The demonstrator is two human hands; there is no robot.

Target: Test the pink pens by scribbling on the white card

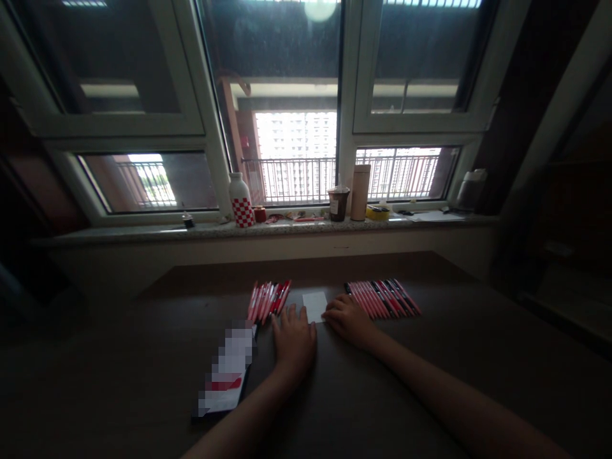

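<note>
My left hand (295,341) lies palm down on the table with its fingers spread, holding nothing. Its fingertips are near the lower left corner of a small white square of paper (314,306) and close to the left group of pencils or pens (268,301), which are pink, red and black. My right hand (352,322) rests palm down, fingers stretched left, their tips at the paper's right edge. Beside it a row of similar slim pink and black pencils or pens (382,298) lies side by side; the hand partly covers the nearest ones.
Left of my left forearm lies a flat, dark-edged box or case (229,376), its top partly blurred. Beyond the dark table (406,395), the window sill (205,233) bears a checkered bottle (241,203), a lidded cup (338,205), a tan flask (360,194) and a yellow item (377,213).
</note>
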